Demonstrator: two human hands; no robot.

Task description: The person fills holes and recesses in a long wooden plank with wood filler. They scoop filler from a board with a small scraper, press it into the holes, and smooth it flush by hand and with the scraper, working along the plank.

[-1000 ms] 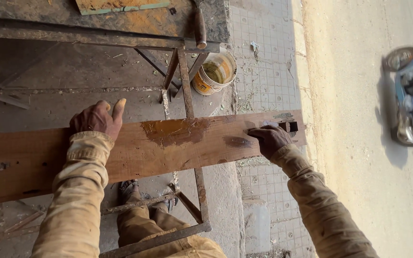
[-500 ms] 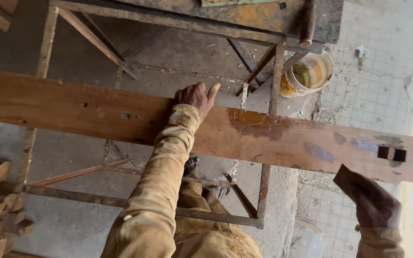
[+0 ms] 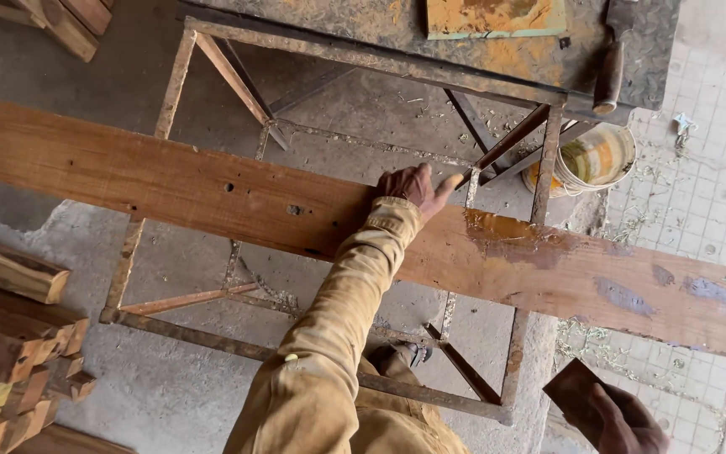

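Observation:
A long brown wooden plank with a glossy stain and a notch near its right end runs across the view, over a rusty metal frame. My left hand lies on the plank's middle, fingers curled over its far edge and thumb spread. My right hand is low at the bottom right, below the plank and apart from it. It holds a small dark brown flat piece.
A rusty metal tabletop at the top carries an orange-stained board and a wooden-handled tool. A stained bucket stands under it. Stacked wooden blocks lie at the left. Pale tiled floor is at the right.
My right hand has let go of the plank's right end and dropped below it, holding the dark flat piece. My left hand stays on the plank. The view has swung left.

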